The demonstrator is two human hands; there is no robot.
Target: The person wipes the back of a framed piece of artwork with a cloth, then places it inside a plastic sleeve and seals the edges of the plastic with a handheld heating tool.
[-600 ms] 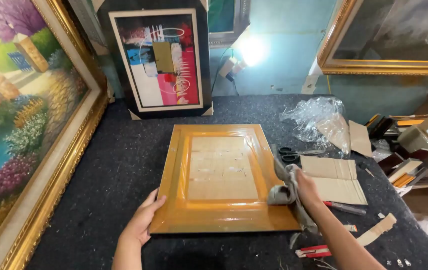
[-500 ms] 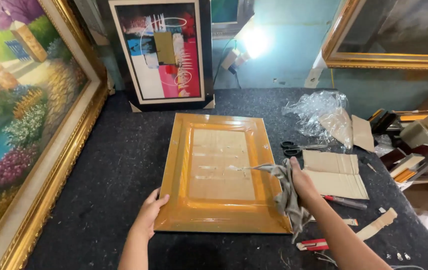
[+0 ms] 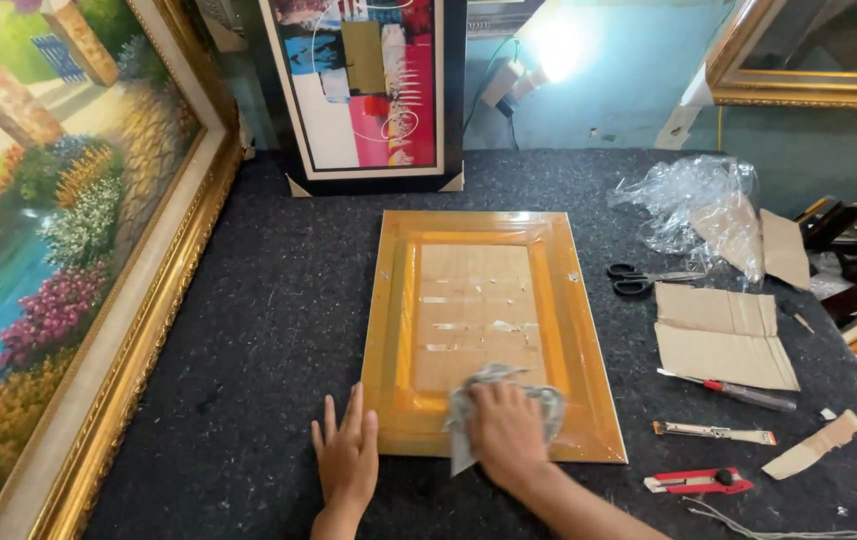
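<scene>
A golden-orange picture frame (image 3: pixel 578 340) lies face down on the dark felt table (image 3: pixel 278 300), its cardboard backing taped across the middle. My right hand (image 3: pixel 506 430) presses a crumpled grey cloth (image 3: pixel 468 400) onto the frame's near edge. My left hand (image 3: pixel 346 455) lies flat on the felt, fingers spread, touching the frame's near left corner.
A large gold-framed landscape painting (image 3: pixel 68 250) leans along the left. A black-framed abstract picture (image 3: pixel 368 90) stands at the back. To the right lie scissors (image 3: pixel 638 278), cardboard pieces (image 3: pixel 723 335), crumpled plastic wrap (image 3: pixel 688 200), a screwdriver (image 3: pixel 738 390) and utility knives (image 3: pixel 698 482).
My right hand has carried the cloth from the frame's right edge to its near edge. The left hand has slid nearer, beside the near left corner. The view has tilted down.
</scene>
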